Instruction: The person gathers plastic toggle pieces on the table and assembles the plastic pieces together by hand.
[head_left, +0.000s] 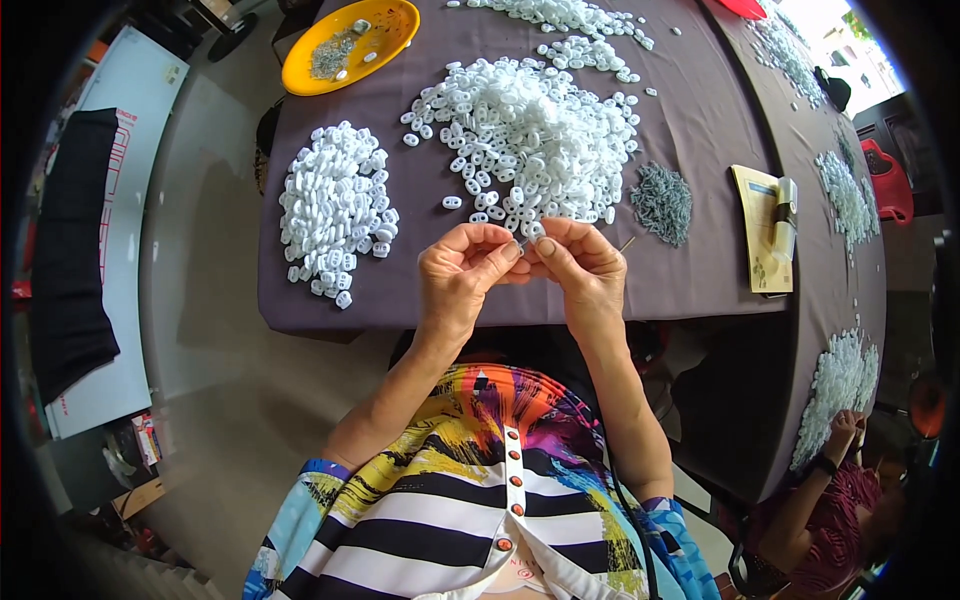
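Note:
Over the table's near edge, my two hands meet with fingertips almost touching. My right hand (585,275) pinches a small white oval plastic piece (536,230) with holes between thumb and forefinger. A thin stick-like thing (628,244) pokes out beside that hand's fingers. My left hand (462,275) is closed in a pinch right next to the white piece; what sits between its fingertips is too small to make out. Just beyond lies a big heap of similar white two-hole pieces (540,130). A smaller white heap (335,205) lies to the left, and a pile of tiny grey slivers (661,204) to the right.
A yellow oval plate (375,68) with grey bits stands at the far left of the dark tablecloth (700,110). A notepad (757,245) bears a clear tube-like holder (785,222). At right, another person's hand (845,435) touches a white heap (843,380).

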